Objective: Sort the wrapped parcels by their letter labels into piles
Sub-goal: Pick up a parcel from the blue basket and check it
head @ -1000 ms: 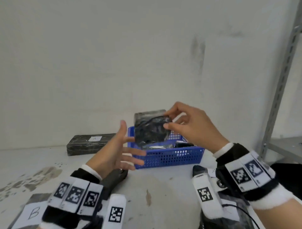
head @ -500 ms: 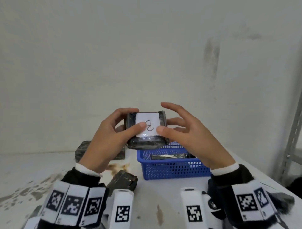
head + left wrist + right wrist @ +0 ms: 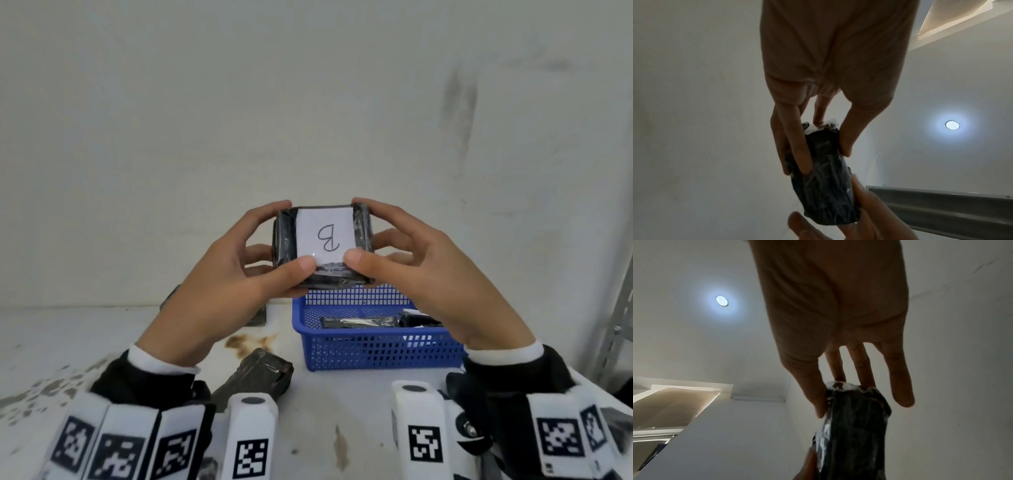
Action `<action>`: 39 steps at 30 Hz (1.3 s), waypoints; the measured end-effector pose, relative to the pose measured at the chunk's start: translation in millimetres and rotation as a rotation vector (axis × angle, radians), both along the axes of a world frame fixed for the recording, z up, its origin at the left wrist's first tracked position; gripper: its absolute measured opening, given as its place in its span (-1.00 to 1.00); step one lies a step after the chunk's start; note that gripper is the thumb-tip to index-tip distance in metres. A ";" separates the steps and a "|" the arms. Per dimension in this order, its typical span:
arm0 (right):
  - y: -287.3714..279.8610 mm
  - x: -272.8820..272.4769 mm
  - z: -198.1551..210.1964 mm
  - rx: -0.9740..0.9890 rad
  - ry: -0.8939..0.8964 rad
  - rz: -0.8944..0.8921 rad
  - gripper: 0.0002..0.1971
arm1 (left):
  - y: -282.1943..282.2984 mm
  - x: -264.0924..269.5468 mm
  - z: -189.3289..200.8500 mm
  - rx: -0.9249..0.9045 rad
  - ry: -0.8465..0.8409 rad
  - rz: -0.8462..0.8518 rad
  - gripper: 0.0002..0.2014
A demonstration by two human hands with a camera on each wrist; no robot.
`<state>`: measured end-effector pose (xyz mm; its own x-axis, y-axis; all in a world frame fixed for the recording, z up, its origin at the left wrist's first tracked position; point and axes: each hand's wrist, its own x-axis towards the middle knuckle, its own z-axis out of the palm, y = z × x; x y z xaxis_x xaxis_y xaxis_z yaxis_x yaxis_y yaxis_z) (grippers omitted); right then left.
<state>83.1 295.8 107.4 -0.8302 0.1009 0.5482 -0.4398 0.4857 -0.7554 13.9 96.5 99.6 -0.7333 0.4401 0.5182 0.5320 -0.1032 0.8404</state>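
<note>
We see open air between the raised parcel (image 3: 323, 251) and the blue basket (image 3: 373, 346) below it, whose far rim lies just under the parcel's lower edge. To the left the desk (image 3: 61, 346) spreads free toward the wall; a metal rack post (image 3: 616, 329) bounds the right edge. Our left hand (image 3: 222, 284) and right hand (image 3: 442, 277) grip the black wrapped parcel from either side, thumbs pressed on its near edge beside the white label marked B, fingers curled around its sides and back. More wrapped parcels (image 3: 359, 322) lie inside the basket, and another parcel (image 3: 257, 377) lies on the desk near our left wrist.
</note>
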 end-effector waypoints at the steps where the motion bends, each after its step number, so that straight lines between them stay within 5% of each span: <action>1: -0.7 1.4 0.9 0.000 -0.007 -0.004 -0.32 | 0.0 2.0 0.7 0.004 0.005 0.006 -0.36; 7: -6.3 1.6 0.7 -0.038 -0.013 0.023 -0.31 | 4.7 9.5 1.3 -0.048 0.065 0.109 -0.26; 22: -9.7 3.5 1.6 -0.015 0.022 0.018 -0.28 | 8.8 15.3 2.5 0.010 0.050 0.165 -0.54; 39: -14.9 2.9 3.1 -0.010 0.013 -0.026 -0.72 | 11.9 13.2 -0.6 0.040 0.010 0.153 -0.59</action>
